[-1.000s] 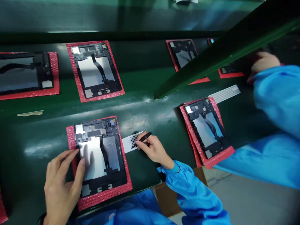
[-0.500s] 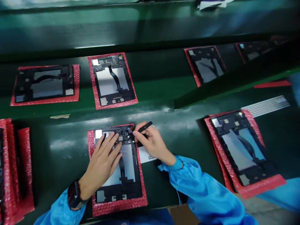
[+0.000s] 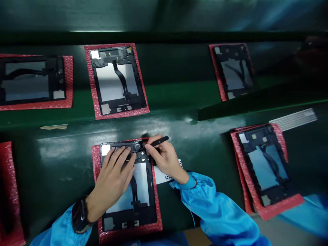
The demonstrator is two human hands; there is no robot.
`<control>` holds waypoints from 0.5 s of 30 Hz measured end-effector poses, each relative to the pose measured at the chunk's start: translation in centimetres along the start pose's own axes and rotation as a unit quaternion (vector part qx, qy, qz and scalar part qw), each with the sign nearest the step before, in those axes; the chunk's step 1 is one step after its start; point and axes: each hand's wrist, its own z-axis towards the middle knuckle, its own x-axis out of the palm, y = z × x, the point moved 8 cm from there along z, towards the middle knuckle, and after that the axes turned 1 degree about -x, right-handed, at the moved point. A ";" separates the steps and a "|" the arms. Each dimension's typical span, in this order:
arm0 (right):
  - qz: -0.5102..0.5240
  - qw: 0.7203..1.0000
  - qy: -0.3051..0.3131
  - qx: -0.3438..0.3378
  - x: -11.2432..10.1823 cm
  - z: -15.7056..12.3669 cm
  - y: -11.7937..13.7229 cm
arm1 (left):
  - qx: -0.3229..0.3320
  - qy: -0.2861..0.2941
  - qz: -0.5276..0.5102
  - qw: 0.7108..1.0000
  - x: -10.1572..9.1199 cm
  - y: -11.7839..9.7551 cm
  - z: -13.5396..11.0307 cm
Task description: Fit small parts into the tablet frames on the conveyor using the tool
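Observation:
My left hand [image 3: 114,177] lies with fingers stretched over the upper part of an opened tablet [image 3: 129,217], hiding some of its inner parts. The tablet rests on a red bubble-wrap sheet [image 3: 160,218] right in front of me. Black tweezers [image 3: 160,141] are pinched in my right hand [image 3: 164,157]. Their tip points down at the tablet's upper right corner; what it touches is too small to tell. A white sheet with black dots [image 3: 161,176] shows beneath my right wrist, beside the tablet.
On the raised green shelf behind lie more opened tablets on red wrap: one at left [image 3: 28,80], one in the middle [image 3: 118,82], one at right [image 3: 234,70]. Another tablet [image 3: 265,167] sits on stacked wrap at right, near a white perforated strip [image 3: 294,119]. Red wrap [image 3: 11,191] stands at left.
The tweezers' tip has shifted slightly left and inward on the tablet, with my right hand lower against it. My left hand stays flat. The whole view has tilted downward a little.

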 end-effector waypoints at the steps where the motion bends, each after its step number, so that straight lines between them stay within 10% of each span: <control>1: -0.003 1.000 0.001 -0.004 -0.1 0.0 0.0 | -0.003 0.001 0.004 1.000 0.1 -0.1 0.1; 15: -0.014 1.000 0.004 -0.013 -1.3 -0.3 -0.2 | 0.028 0.037 0.115 0.992 1.0 -2.4 1.1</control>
